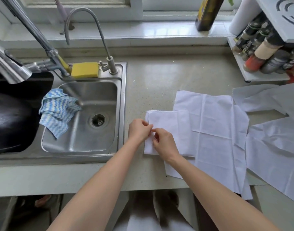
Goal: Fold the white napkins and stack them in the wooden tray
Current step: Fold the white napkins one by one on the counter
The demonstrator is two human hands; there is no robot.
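A folded white napkin (pixel 172 124) lies on the counter just right of the sink. My left hand (pixel 138 130) pinches its left edge. Right beside it, my right hand (pixel 164 144) pinches the same edge with curled fingers. Under the folded napkin lies an unfolded white napkin (pixel 218 130), spread flat. More unfolded white napkins (pixel 276 154) lie to the right, one hanging over the counter's front edge. No wooden tray is in view.
A steel sink (pixel 121 114) with a blue-and-white cloth (pixel 57 112) is on the left, with a yellow sponge (pixel 84 70) behind it and a black pan (pixel 9 120) in the far-left basin. A white spice rack (pixel 263 59) stands at the back right. A dark bottle (pixel 208 12) stands on the window sill.
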